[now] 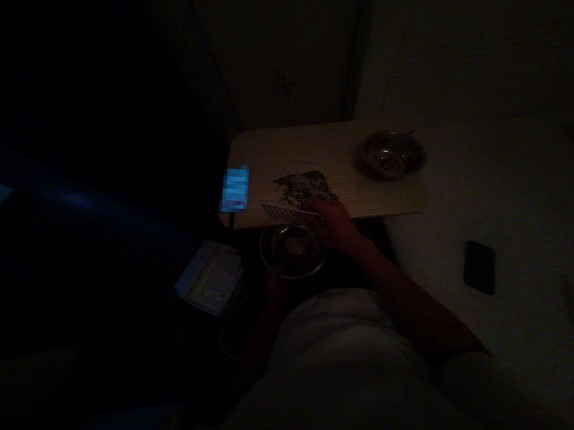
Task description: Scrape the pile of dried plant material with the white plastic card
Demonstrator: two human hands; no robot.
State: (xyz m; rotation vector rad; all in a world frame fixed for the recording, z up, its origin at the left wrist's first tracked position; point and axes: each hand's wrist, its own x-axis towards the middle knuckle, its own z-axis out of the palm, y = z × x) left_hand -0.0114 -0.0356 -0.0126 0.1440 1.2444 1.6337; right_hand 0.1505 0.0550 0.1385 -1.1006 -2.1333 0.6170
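Observation:
In dim light, my right hand [332,224] is closed around the handle of a knife [284,210], its patterned blade pointing left along the table's near edge. Just beyond the blade lies a spread of chopped dark and pale bits [305,185] on the wooden table [262,148]. Below that edge, my left hand [281,273] grips the near rim of a metal bowl [264,252]. Pale bits [295,245] lie inside this bowl. The left fingers are partly lost in shadow.
A second metal bowl [392,156] stands at the table's right end, with something like a handle at its rim. A lit screen [235,189] is at the left end. A pale box-like object [210,277] sits lower left. A dark phone-like object [479,267] lies on the pale surface at right.

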